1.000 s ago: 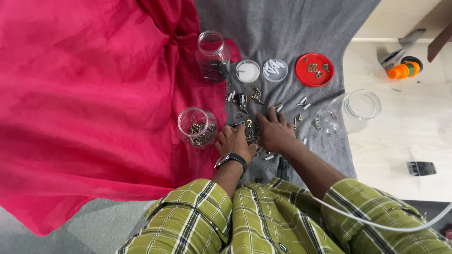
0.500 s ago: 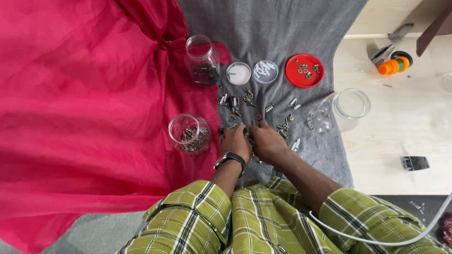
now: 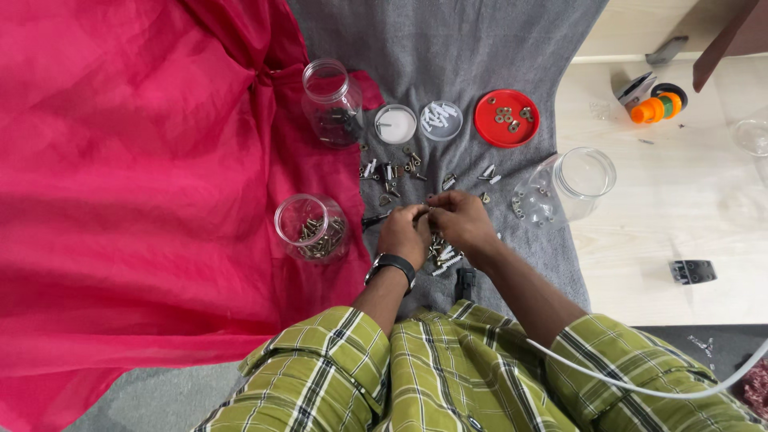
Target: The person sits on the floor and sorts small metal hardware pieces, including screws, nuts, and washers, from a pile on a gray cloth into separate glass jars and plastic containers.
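Working over a grey cloth (image 3: 480, 48), the left hand (image 3: 402, 232) and the right hand (image 3: 458, 222) were seen brought together, fingertips meeting above a loose pile of screws and plugs (image 3: 442, 254). A small piece of hardware appeared pinched between the two hands, though what it was could not be told, nor which hand bore it. A dark watch (image 3: 390, 265) was noted on the left wrist. Just left of the left hand, on a red cloth (image 3: 136, 160), an open clear jar of screws (image 3: 310, 227) was recorded, upright. Farther up, a second clear jar (image 3: 328, 92) was seen at the edge of the red cloth, dark pieces inside. Beside it, in a row, a white lid (image 3: 395, 124), a clear lid with white plugs (image 3: 441, 120) and a red lid with washers (image 3: 506, 118) were laid. Scattered hardware (image 3: 400, 170) was spread between lids and hands. To the right, a clear jar on its side (image 3: 566, 182) was noted, half off the cloth.
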